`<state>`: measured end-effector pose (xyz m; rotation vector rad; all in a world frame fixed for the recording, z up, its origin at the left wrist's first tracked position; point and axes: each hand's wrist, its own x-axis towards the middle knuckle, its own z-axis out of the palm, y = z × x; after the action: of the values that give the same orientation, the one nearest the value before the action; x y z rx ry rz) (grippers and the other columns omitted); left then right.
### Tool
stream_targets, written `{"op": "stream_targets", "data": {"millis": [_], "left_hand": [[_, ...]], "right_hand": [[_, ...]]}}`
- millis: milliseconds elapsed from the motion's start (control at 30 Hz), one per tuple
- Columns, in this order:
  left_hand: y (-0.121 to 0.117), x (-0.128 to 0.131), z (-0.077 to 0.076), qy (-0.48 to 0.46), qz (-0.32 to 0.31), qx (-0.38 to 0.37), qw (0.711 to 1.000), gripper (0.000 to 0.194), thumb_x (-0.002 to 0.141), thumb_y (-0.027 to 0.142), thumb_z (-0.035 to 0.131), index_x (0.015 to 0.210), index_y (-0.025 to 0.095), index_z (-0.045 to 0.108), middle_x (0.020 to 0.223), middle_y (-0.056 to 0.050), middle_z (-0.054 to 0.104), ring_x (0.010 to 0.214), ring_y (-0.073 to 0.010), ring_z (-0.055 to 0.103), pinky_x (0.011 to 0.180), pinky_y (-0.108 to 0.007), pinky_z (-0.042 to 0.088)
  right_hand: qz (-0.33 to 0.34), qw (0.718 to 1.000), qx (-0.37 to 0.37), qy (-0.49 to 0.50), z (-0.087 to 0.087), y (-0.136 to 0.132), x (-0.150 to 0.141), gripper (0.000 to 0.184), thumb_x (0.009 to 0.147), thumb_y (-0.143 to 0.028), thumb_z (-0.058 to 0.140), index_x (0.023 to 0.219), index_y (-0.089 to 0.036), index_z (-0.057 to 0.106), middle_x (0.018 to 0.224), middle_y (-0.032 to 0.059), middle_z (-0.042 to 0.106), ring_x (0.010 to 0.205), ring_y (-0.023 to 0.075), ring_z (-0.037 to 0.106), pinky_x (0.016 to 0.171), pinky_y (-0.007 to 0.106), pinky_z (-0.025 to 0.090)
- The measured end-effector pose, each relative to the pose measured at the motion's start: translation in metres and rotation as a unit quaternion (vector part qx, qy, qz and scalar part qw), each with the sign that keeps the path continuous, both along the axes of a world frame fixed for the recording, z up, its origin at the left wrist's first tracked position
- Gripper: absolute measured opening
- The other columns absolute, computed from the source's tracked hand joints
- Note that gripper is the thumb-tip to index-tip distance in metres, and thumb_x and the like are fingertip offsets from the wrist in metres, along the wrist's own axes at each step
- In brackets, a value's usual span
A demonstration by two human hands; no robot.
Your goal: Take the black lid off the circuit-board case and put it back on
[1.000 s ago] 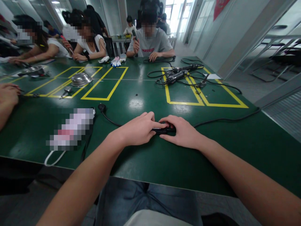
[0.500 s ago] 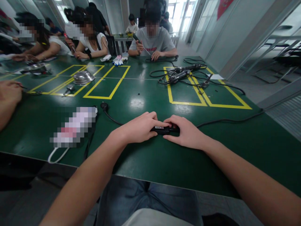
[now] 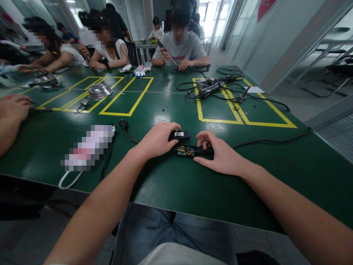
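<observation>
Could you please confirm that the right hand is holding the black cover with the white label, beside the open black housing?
Not quite: the head view shows the left hand holding the black cover with the white label. The open black housing is indeed beside it.

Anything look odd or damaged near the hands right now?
The circuit board lies bare beside the right hand; its labelled black cover is off, in the left hand. That exposure stands out; no breakage or spill shows.
</observation>
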<state>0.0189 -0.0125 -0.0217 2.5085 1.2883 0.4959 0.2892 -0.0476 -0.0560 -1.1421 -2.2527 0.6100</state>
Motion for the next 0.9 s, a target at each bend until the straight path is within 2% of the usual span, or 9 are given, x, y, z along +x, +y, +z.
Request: {"op": "stream_targets", "data": {"millis": [100,233,267,333,433,500,667,900], "left_hand": [[0.003,0.0,-0.005,0.03,0.02,-0.014,0.999,0.023,0.096,0.019,0.071,0.119,0.018,0.07,0.114,-0.012,0.076,0.11,-0.0318,0.068,0.101,-0.049,0.056],[0.002,-0.003,0.001,0.019,-0.004,-0.001,1.0,0.011,0.098,0.021,0.068,0.107,0.019,0.074,0.116,-0.01,0.074,0.115,-0.0295,0.067,0.109,-0.047,0.052],[0.002,-0.004,0.005,0.011,-0.008,0.005,1.0,0.009,0.098,0.022,0.068,0.104,0.019,0.075,0.116,-0.01,0.073,0.115,-0.0291,0.067,0.108,-0.047,0.051],[-0.001,-0.007,0.011,-0.002,-0.016,-0.014,1.0,0.009,0.096,0.027,0.07,0.097,0.018,0.074,0.106,-0.008,0.072,0.102,-0.0262,0.069,0.096,-0.041,0.053],[-0.005,-0.01,0.016,0.006,-0.043,-0.109,0.993,0.011,0.091,0.028,0.076,0.091,0.019,0.069,0.084,-0.001,0.069,0.077,-0.0195,0.065,0.074,-0.031,0.048],[-0.006,-0.01,0.018,0.011,-0.06,-0.152,0.987,0.009,0.09,0.023,0.075,0.091,0.02,0.067,0.078,0.002,0.067,0.07,-0.0173,0.063,0.068,-0.029,0.043],[-0.006,-0.01,0.019,0.003,-0.08,-0.187,0.979,0.003,0.093,0.019,0.068,0.091,0.02,0.066,0.077,0.002,0.069,0.07,-0.0166,0.064,0.07,-0.028,0.043],[-0.004,-0.012,0.017,-0.014,-0.088,-0.182,0.979,0.004,0.095,0.022,0.067,0.091,0.02,0.067,0.079,0.001,0.071,0.072,-0.0167,0.065,0.073,-0.028,0.046]], "right_hand": [[0.02,1.0,0.012,-0.006,0.005,-0.001,0.0,0.028,0.091,-0.031,0.07,0.113,-0.025,0.054,0.099,0.0058,0.07,0.081,0.0235,0.063,0.077,0.039,0.053],[0.028,0.999,0.022,-0.014,0.009,0.0,-0.001,0.012,0.089,-0.025,0.068,0.099,-0.024,0.06,0.088,0.0035,0.069,0.076,0.0219,0.062,0.072,0.036,0.051],[0.028,0.999,0.019,-0.016,0.01,0.001,-0.001,0.01,0.089,-0.025,0.068,0.097,-0.024,0.061,0.087,0.0031,0.069,0.076,0.0217,0.062,0.072,0.035,0.051],[0.025,0.999,0.012,-0.019,0.01,0.002,-0.002,0.008,0.091,-0.027,0.07,0.095,-0.024,0.063,0.085,0.0026,0.07,0.075,0.0211,0.062,0.071,0.034,0.05],[0.02,1.0,0.0,-0.023,0.01,0.003,-0.002,0.006,0.095,-0.029,0.07,0.093,-0.024,0.066,0.083,0.002,0.07,0.073,0.0201,0.062,0.069,0.033,0.049],[0.021,0.999,-0.008,-0.026,0.01,0.003,-0.001,0.007,0.097,-0.029,0.068,0.093,-0.024,0.068,0.081,0.0017,0.07,0.071,0.0196,0.061,0.068,0.033,0.048],[0.016,0.999,-0.006,-0.037,0.008,0.004,0.002,0.009,0.1,-0.031,0.067,0.095,-0.024,0.069,0.08,0.0012,0.069,0.069,0.019,0.061,0.066,0.032,0.046],[0.008,1.0,-0.002,-0.024,0.007,0.003,0.0,0.01,0.1,-0.032,0.067,0.094,-0.024,0.068,0.082,0.0018,0.069,0.069,0.0195,0.06,0.067,0.033,0.048]]}}
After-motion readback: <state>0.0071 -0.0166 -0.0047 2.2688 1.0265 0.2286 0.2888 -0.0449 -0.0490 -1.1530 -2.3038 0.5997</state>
